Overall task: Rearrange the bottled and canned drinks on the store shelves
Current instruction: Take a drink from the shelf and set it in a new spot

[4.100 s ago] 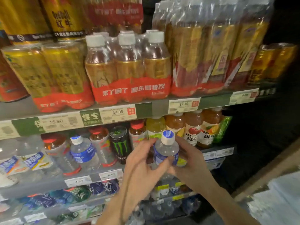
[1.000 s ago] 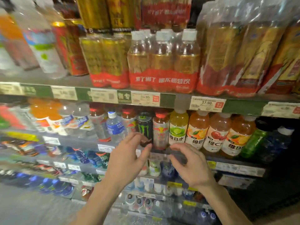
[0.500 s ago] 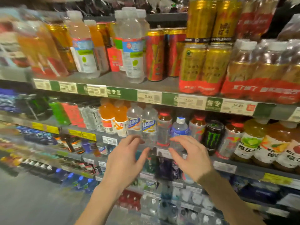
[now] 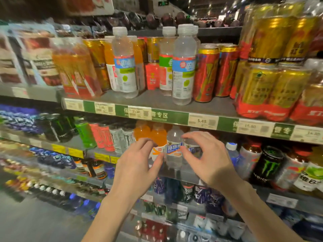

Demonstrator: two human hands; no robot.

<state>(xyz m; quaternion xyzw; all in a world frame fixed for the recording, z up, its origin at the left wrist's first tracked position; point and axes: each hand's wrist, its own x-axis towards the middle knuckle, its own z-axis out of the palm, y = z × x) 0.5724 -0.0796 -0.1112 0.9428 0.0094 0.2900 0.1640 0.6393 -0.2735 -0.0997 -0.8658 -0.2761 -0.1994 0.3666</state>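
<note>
The left hand (image 4: pixel 138 165) hangs in front of the middle shelf (image 4: pixel 176 173) with its fingers loosely spread and nothing in its grasp, the fingertips just short of an orange drink bottle (image 4: pixel 158 138). Whether the thumb brushes that bottle's label cannot be told through the blur. Just to the right, between the two hands, stands a clear bottle with a blue-and-white label (image 4: pixel 174 147), upright at the front edge of the same shelf; a second clear bottle behind the right fingers is mostly hidden. The right hand (image 4: pixel 208 159) mirrors the left, fingers arched and apart, holding nothing, its fingertips hovering near the clear bottle's shoulder.

This looks like the reaching stage: both hands are framing the clear bottle, and no drink has been picked up. The next move likely calls for closing in on the bottle's body from both sides, or with one hand alone, and lifting it straight up enough to clear its close-packed neighbours without tipping them. Further right, a small blue-capped bottle (image 4: pixel 231 152) and a black can with a green claw mark (image 4: pixel 267 165) share the shelf.
</note>
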